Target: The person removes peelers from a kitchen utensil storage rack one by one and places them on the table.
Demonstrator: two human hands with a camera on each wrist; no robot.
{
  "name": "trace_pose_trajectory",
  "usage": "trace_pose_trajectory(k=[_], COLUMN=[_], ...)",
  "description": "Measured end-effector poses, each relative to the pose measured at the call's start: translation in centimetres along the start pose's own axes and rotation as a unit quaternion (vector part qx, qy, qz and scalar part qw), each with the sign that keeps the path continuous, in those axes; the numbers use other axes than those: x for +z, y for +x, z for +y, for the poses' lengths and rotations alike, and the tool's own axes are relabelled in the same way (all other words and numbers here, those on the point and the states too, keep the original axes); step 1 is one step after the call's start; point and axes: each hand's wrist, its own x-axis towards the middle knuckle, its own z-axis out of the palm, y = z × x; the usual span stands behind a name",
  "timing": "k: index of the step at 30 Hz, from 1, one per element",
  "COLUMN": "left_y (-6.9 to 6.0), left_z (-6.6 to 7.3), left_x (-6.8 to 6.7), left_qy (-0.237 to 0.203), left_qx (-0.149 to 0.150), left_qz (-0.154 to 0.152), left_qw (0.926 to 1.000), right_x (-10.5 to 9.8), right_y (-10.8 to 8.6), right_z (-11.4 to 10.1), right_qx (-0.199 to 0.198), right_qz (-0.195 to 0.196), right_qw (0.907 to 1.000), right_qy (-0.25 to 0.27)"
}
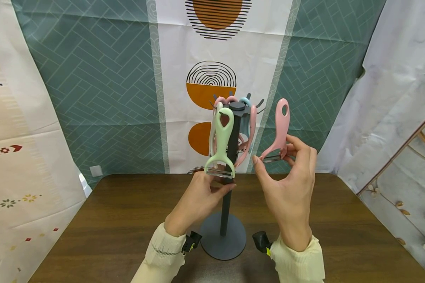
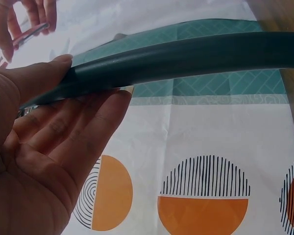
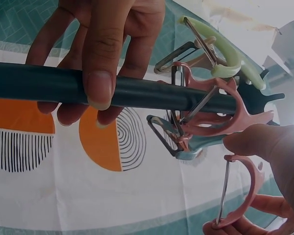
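A dark grey rotating-style utensil stand [image 1: 226,214] rises upright from its round base [image 1: 223,245]. My left hand [image 1: 198,196] grips its pole, thumb on one side and fingers on the other, below the hanging peelers. On the hooks hang a light green peeler [image 1: 220,137] in front, a pink peeler [image 1: 253,122] on the right, and a blue peeler [image 1: 245,101] with others partly hidden behind. My right hand [image 1: 295,184] pinches another pink peeler [image 1: 281,122] near its blade end, handle up, just right of the stand. In the right wrist view this peeler [image 3: 257,181] is apart from the hanging ones.
The stand stands on a brown wooden table [image 1: 120,220]. A patterned cloth [image 1: 102,78] hangs behind the table's far edge, with light cloths at the left [image 1: 28,137] and right [image 1: 375,129]. Bare hooks [image 1: 260,103] stick out at the stand's top right.
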Motion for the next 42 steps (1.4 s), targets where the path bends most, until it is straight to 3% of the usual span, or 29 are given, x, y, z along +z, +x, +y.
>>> trace_pose_trajectory(k=[42], left_y=[0.0], left_z=[0.2], left_x=[0.0], left_qy=[-0.005], left_qx=[-0.015], left_qz=[0.002], left_qw=[0.9999], right_x=[0.9], right_y=[0.4], right_z=[1.8], right_qx=[0.014], right_qz=[-0.019], right_qw=[0.9993], right_qy=[-0.028])
